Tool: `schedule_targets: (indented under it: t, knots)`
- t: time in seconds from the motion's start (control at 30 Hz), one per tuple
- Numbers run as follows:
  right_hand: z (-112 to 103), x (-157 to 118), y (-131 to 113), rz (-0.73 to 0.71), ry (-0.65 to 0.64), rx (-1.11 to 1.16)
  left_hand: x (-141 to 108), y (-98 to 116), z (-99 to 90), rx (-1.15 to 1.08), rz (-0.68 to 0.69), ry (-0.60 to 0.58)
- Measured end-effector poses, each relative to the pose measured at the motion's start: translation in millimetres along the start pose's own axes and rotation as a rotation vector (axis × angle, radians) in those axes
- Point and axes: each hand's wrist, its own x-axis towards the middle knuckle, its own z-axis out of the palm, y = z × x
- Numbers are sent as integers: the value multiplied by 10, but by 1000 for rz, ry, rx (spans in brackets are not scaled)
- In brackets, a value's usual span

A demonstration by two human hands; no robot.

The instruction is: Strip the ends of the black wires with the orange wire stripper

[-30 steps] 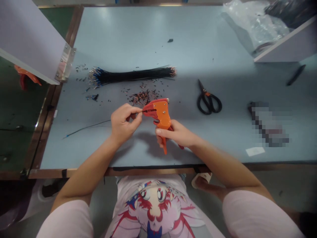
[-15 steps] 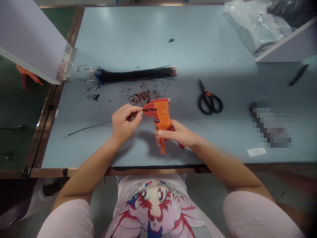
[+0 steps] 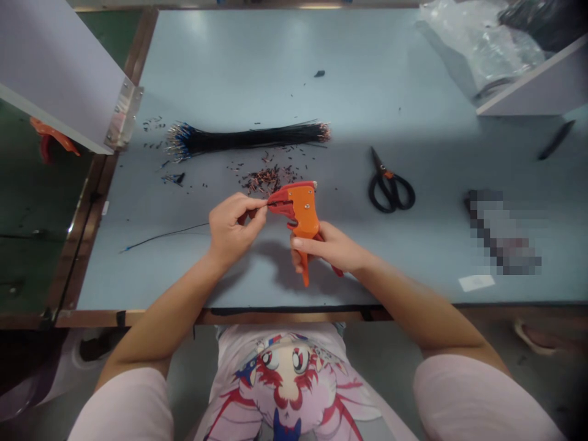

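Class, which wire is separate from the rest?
The single thin black wire, blue-tipped, running to the left hand; the others lie in one bundle.

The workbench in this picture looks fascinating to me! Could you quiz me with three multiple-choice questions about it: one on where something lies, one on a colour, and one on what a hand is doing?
1. Where do the scissors lie compared with the wire stripper, as seen in this view?
A) To its left
B) To its right
C) Underneath it

2. What colour are the handles of the scissors?
A) Black
B) Red
C) Yellow

3. What is the right hand doing?
A) Lying open and flat
B) Gripping the wire stripper
C) Holding a bundle of wires

Answers:
1. B, because the scissors lie off to the right of the tool.
2. A, because both finger loops are black.
3. B, because the hand is wrapped round the tool's grip.
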Motion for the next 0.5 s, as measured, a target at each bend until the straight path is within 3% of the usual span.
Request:
schedule_targets:
  t: [0.5]
  knots:
    - [23, -14, 11, -24, 18, -66, -13, -1, -37, 60, 5, -30]
